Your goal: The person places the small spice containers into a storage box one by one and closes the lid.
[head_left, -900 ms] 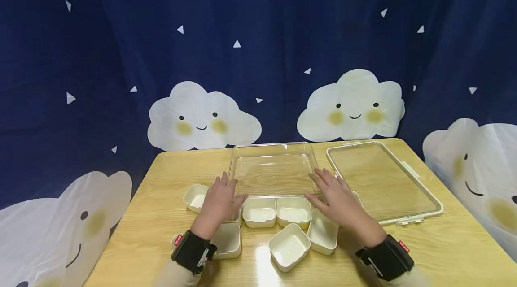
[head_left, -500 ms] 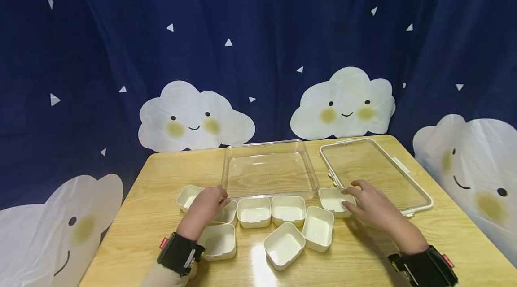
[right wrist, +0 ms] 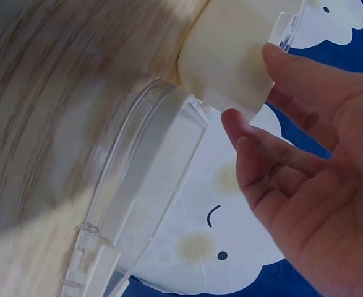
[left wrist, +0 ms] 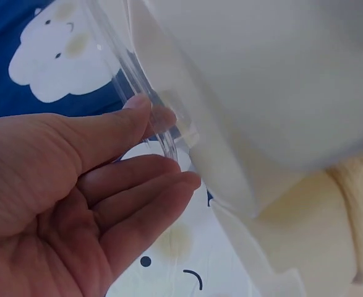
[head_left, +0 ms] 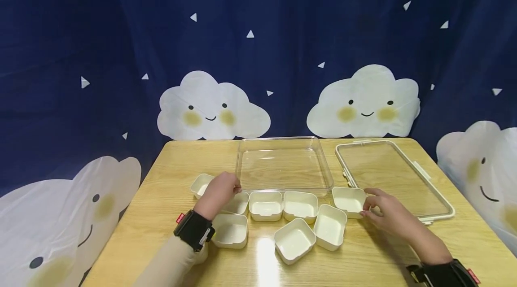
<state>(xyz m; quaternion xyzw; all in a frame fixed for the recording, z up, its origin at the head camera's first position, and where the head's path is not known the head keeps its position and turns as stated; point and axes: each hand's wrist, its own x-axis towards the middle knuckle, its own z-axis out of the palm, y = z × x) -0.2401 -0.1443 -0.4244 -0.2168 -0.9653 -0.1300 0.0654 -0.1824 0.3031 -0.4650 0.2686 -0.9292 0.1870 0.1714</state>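
Nearest, on a pale wood-grain table (head_left: 347, 269), a cream-white plastic tub with rounded corners (head_left: 295, 242) sits turned at an angle. Just to its right, an oblong cream-white tub (head_left: 330, 228) stands askew, its long axis running mostly front to back. Off to the left, a squarish cream-white tub (head_left: 230, 231) sits close beside the left wrist's black strap (head_left: 194, 231).

Behind these runs an uneven row. At its right end, an oblong cream-white tub with an open top (head_left: 349, 202) lies directly left of the right hand's fingers, its long axis running left to right; the right hand (head_left: 387, 210) is much the nearer of the two. That hand's thumb and forefinger, a little apart, bend about the tub's right end and appear to pinch its wall, while the other fingers curl loosely.

At the row's left end, the left hand (head_left: 220, 190) is over a partly hidden cream-white tub (head_left: 238, 206). Its fingers are half bent, with a gap below the thumb, close to both that tub's wall and a clear plastic edge; whether they grip either, I cannot tell.

Farther off, a shallow clear plastic box (head_left: 284, 189) lies just past the row, with a clear, white-framed lid (head_left: 393, 177) at its right, then a navy curtain (head_left: 282, 45).
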